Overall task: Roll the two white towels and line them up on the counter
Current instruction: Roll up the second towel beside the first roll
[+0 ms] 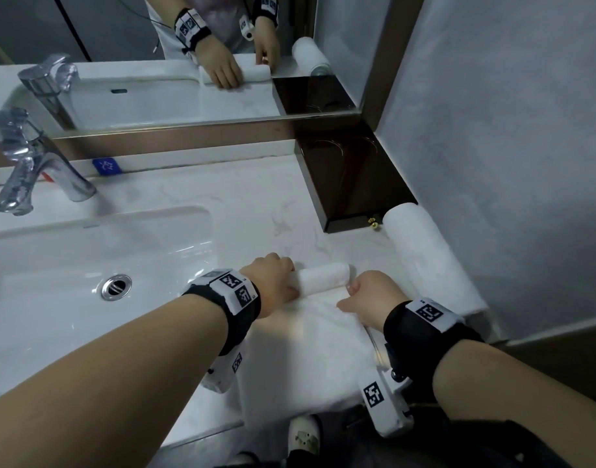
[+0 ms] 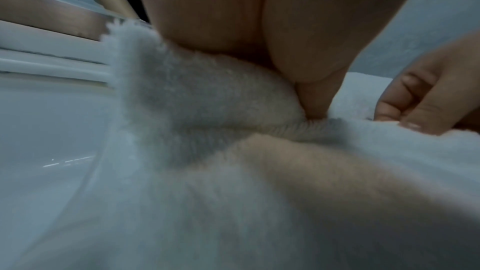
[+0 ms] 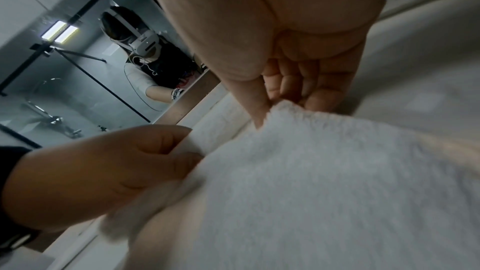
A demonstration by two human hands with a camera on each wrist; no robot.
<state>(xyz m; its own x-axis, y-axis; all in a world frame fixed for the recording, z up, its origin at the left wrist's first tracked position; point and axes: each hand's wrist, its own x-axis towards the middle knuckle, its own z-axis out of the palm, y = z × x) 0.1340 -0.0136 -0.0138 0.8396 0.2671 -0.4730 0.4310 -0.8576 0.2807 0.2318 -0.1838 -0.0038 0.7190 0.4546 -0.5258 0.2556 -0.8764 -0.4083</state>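
On the white marble bench (image 1: 222, 211), the left hand (image 1: 273, 282) and right hand (image 1: 370, 295) curl around the half-rolled white terry towel (image 1: 323, 276); seemingly pinching. Another rolled white towel (image 1: 421, 251) lies by the wall.

The left grip (image 1: 273, 282) is covering the near-left end of the half-rolled towel (image 1: 323, 276), and its fingertips are hiding behind the roll. The right grip (image 1: 370, 295) is masking the towel's right edge. In both wrist views the pile beneath each grip is blurring, and the frame edges are cutting the cloth off.
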